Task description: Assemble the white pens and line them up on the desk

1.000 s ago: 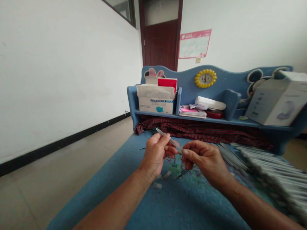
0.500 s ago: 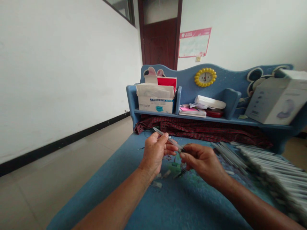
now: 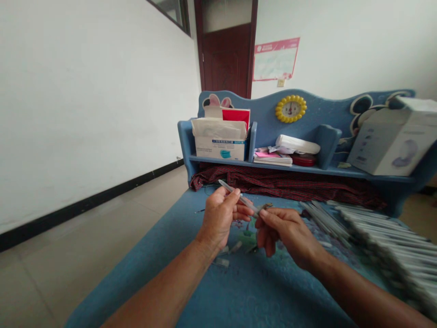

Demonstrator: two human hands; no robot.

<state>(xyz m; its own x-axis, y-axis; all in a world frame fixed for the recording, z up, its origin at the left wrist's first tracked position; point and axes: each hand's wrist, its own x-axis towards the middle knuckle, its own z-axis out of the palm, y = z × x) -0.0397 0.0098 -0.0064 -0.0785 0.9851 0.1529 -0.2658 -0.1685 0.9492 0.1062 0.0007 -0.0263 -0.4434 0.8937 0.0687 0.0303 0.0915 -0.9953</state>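
Observation:
My left hand (image 3: 220, 214) grips a slim, translucent white pen (image 3: 247, 205) between thumb and fingers. The pen slants down from upper left to lower right. At its lower end my right hand (image 3: 285, 230) is closed, thumb and forefinger pinching there, and the other fingers curl below. A small dark piece (image 3: 267, 206) shows just beyond the right forefinger; its kind is unclear. Small clear plastic pieces (image 3: 221, 262), perhaps pen caps, lie on the blue table (image 3: 246, 291) beneath my hands. A dark, thin item (image 3: 252, 248) is partly hidden by the right fingers.
Rows of similar pens (image 3: 392, 241) are piled on the right, with several loose ones (image 3: 324, 221) beside them. Behind lies a checked cloth (image 3: 290, 184) under a blue shelf (image 3: 218, 158) holding a mask box (image 3: 220, 146), papers (image 3: 273, 158) and a white carton (image 3: 392, 141).
My right hand has shifted its grip at the pen's lower end, with the lower fingers now hanging down. The left hand and pen stay nearly in place.

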